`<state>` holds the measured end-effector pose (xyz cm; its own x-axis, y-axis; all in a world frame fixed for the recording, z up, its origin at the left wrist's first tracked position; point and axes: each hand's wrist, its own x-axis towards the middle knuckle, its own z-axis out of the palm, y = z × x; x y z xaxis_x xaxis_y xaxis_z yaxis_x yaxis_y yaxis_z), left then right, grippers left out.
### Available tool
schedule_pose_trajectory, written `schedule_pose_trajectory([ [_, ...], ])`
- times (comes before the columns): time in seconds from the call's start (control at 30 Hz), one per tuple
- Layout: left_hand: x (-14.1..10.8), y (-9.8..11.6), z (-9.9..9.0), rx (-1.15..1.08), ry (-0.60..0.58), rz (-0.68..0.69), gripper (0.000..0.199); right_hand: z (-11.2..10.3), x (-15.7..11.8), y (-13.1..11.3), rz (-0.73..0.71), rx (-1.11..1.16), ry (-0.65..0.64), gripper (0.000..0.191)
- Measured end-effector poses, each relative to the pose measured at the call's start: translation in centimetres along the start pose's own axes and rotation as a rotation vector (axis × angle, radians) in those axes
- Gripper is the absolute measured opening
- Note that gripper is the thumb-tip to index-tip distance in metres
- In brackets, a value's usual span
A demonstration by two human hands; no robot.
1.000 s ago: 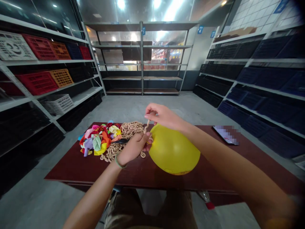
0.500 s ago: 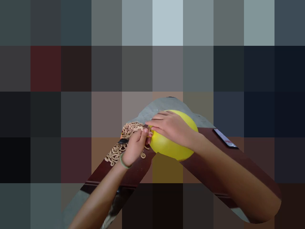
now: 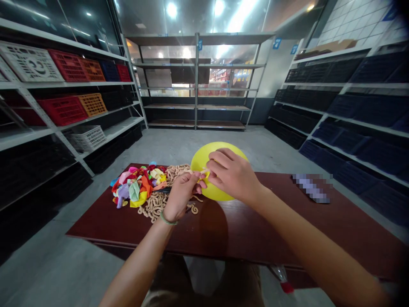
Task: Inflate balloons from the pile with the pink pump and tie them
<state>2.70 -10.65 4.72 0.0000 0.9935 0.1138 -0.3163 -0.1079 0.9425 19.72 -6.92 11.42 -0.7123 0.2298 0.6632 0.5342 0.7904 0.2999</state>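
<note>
Well, smooth round yellow balloon [image 3: 202, 157].

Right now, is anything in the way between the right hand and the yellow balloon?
Nothing that I can see. The right hand is just in front of the balloon; the colorful pile and beige coils lie off to the left.

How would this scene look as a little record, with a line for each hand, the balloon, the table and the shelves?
Left hand: fingers pinched near the neck of the yellow balloon; exact grip hidden
Right hand: fingers curled at a short beige cord
Balloon: inflated, partly behind the right hand
Left wrist: green wristband
Table: dark reddish brown
Table, left side: colourful limp balloons beside piled cords
Table, right side: phone, pixelated
Left shelves: crates, some red, orange or white
</note>
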Motion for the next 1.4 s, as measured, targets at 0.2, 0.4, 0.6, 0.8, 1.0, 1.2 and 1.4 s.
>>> schedule_pose_trajectory([
  [0.2, -0.1, 0.7, 0.0, -0.122, -0.053, 0.007, 0.031, 0.5, -1.4, -0.7, 0.110, 0.327, 0.031, 0.010],
  [0.4, 0.2, 0.6, -0.5, -0.018, -0.114, 0.069, 0.033, 0.6, -1.5, 0.5, 0.153, 0.538, -0.021, 0.009],
  [0.6, 0.1, 1.3, -0.6, 0.222, -0.213, 0.103, 0.038, 1.3, -1.0, 0.7, 0.197, 0.519, 0.018, 0.011],
  [0.8, 0.2, 1.5, -1.2, 0.388, -0.253, 0.149, 0.032, 2.2, -1.1, 0.7, 0.174, 0.501, 0.004, 0.011],
  [1.0, 0.4, 1.6, -1.9, 0.464, -0.261, 0.179, 0.028, 2.7, -0.7, -0.1, 0.170, 0.461, 0.040, 0.009],
  [1.2, 0.1, 1.6, -1.0, 0.414, -0.058, 0.190, 0.027, 3.2, -0.3, -1.1, 0.183, 0.409, 0.123, 0.009],
  [1.4, -0.2, 1.7, -0.3, 0.420, 0.102, 0.254, 0.022, 3.1, 0.2, -1.7, 0.211, 0.410, 0.137, 0.009],
])
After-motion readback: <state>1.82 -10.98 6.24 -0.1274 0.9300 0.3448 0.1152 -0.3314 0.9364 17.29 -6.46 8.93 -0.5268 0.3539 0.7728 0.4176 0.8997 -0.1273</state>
